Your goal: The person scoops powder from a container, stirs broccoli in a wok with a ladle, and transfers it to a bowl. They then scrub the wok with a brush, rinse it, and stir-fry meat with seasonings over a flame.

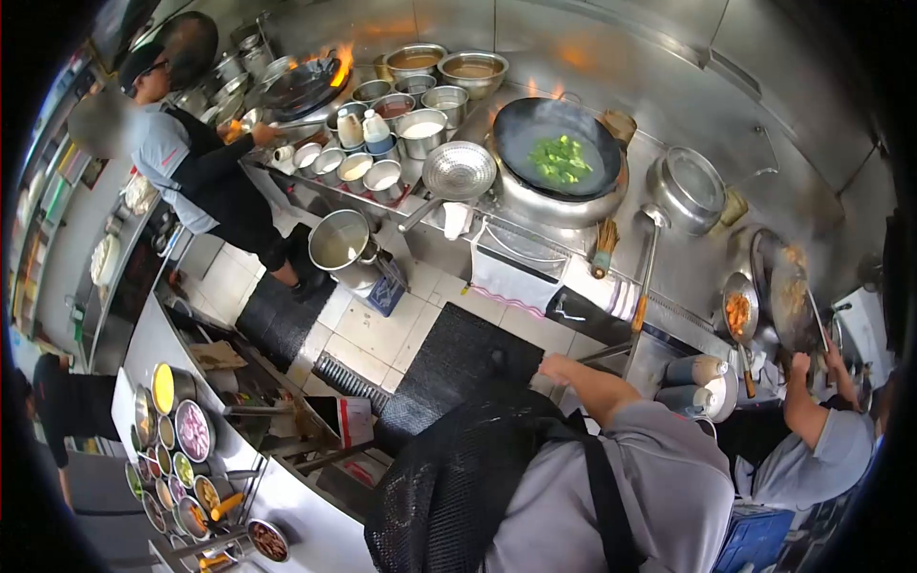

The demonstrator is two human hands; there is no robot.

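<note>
My right hand [554, 367] is low in front of the stove's edge, partly hidden by the black mesh at the bottom of the view; its fingers are too small to make out. My left hand does not show. Beyond the edge, a wok [556, 148] with green vegetables [562, 160] sits on a burner, with flame behind it. A perforated strainer [459, 172] lies left of the wok. To its right rests a long-handled ladle [655, 218], its wooden end toward the front. A white cloth [516, 277] hangs from the stove front.
At the left, a person [181, 162] stands by a flaming wok [304, 88]. Another person [807, 430] works at a wok on the right. A large pot [341, 248] stands in the aisle. Bowls of ingredients, including chopped onion [194, 430], crowd the counter [306, 506] at lower left.
</note>
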